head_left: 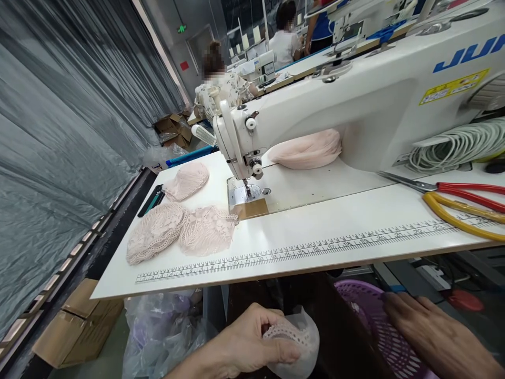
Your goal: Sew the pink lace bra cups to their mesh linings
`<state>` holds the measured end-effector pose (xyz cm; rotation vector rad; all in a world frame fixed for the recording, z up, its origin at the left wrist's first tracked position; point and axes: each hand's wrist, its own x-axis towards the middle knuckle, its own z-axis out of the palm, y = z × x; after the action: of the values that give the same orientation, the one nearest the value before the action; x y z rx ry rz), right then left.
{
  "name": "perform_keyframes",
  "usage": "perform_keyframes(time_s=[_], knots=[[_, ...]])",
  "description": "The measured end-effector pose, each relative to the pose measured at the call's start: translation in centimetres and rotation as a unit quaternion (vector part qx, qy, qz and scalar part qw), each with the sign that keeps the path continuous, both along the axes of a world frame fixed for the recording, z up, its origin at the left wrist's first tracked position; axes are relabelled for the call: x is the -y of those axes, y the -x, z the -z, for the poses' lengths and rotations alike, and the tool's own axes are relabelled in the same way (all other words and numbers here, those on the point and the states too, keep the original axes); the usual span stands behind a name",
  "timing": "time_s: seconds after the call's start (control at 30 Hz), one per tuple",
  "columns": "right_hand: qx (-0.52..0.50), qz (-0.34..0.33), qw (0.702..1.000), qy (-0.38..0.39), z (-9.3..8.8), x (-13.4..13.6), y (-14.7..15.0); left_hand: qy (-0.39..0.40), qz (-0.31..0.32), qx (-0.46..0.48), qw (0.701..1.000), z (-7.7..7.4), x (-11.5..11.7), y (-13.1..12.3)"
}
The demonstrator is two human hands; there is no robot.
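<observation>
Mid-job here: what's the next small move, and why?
I'd probably raise the left hand with its sheer lace-edged piece toward the presser foot: the piece is held in front of the table, no fabric shows under the foot, and the right hand is over at the purple basket.

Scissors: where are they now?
In the head view, the scissors lie on the right of the table, in front of the coil, partly over the ruler.

Lace-trimmed piece — sheer, matt cloth
</observation>
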<state>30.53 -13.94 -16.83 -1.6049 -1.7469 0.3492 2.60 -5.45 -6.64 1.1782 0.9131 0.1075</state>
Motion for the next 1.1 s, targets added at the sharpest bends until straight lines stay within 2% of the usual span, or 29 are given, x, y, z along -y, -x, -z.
perform_keyframes(time_s=[0.07, 0.1, 0.13, 0.2, 0.3, 0.4, 0.5, 0.6, 0.7, 0.87, 1.1], knots=[[0.001, -0.047, 0.998, 0.034, -1.5, 0.3, 0.5, -0.019, 0.027, 0.006, 0.999, -0.2, -0.1, -0.1], [-0.013, -0.108, 0.991, 0.076, -2.7, 0.1, 1.4, -0.035, 0.042, 0.008, 0.998, -0.4, -0.1, -0.1], [-0.044, -0.193, 0.971, 0.135, -4.0, -0.3, 2.5, -0.052, 0.059, 0.009, 0.997, -0.5, -0.1, -0.2], [-0.136, -0.281, 0.92, 0.237, -6.5, -1.7, 4.8, -0.077, 0.092, 0.009, 0.993, -1.0, -0.2, -0.1], [-0.251, -0.309, 0.85, 0.345, -8.6, -4.1, 7.3, -0.076, 0.117, -0.007, 0.99, -1.4, -0.1, 0.7], [-0.302, -0.315, 0.803, 0.405, -8.5, -5.2, 8.1, -0.087, 0.111, -0.022, 0.99, -1.3, 0.0, 1.6], [-0.341, -0.325, 0.763, 0.442, -7.8, -5.1, 8.1, -0.089, 0.111, -0.009, 0.99, -0.8, 0.1, 1.9], [-0.369, -0.325, 0.74, 0.459, -7.3, -4.7, 8.1, -0.069, 0.1, -0.009, 0.993, -0.5, 0.1, 1.6], [-0.386, -0.326, 0.728, 0.463, -6.9, -4.7, 8.0, -0.06, 0.085, -0.03, 0.994, -0.2, 0.0, 1.5], [-0.398, -0.319, 0.718, 0.474, -7.0, -4.9, 8.3, -0.062, 0.089, 0.001, 0.994, 0.1, 0.0, 1.8], [-0.408, -0.322, 0.708, 0.478, -6.9, -4.7, 8.5, -0.036, 0.075, -0.049, 0.995, 0.2, 0.1, 2.0]])
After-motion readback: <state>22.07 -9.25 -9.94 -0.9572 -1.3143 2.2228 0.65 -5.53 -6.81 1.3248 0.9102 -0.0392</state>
